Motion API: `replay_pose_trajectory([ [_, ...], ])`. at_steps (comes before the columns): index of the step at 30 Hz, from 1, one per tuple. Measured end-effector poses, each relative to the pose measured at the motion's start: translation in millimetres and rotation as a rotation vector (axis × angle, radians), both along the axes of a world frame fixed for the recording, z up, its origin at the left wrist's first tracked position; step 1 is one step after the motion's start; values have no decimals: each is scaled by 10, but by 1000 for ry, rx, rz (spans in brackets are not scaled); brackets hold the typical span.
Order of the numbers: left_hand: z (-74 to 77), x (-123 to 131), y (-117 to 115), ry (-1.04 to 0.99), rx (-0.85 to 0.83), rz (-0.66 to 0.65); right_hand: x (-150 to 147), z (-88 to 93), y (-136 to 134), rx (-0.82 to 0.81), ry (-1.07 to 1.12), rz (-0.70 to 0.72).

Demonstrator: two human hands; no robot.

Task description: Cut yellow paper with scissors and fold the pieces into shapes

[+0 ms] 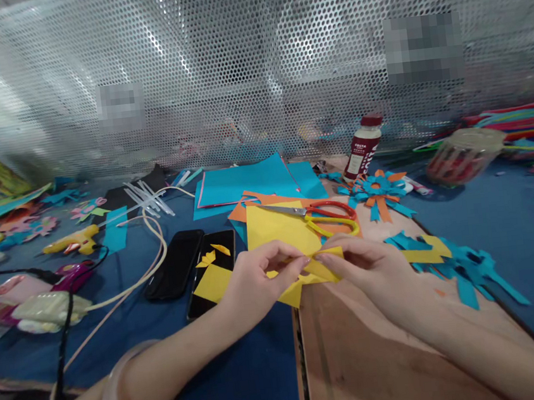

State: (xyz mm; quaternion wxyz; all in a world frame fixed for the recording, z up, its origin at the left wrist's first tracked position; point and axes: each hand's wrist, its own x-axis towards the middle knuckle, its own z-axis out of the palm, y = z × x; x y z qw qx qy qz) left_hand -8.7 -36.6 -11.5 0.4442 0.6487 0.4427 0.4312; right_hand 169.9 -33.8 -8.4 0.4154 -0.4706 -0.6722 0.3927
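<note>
Between the fingertips of both hands is a small folded piece of yellow paper (324, 268). My left hand (261, 275) pinches its left end, and my right hand (367, 266) pinches it from the right. Beneath and behind them lies a larger yellow sheet (274, 226) on orange paper (248, 201). Scissors (319, 213) with red and yellow handles rest on these sheets, just beyond my fingers. Left of my left hand, a yellow paper rectangle (215, 283) and small yellow cut pieces (207, 258) lie on a phone (226, 241).
A second black phone (174, 264), a yellow glue gun (73, 240) and cables lie left. Blue sheets (241, 182) are stacked at the back near a bottle (364, 145). Blue paper cutouts (469, 264), a plastic jar (463, 155) and coloured pipe cleaners (526, 128) lie right.
</note>
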Motion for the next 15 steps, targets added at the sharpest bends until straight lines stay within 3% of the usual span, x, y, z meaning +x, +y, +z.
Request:
replay_pose_trajectory([
  [15, 42, 1, -1, -286, -168, 19, 23, -109, -25, 38, 108, -104],
])
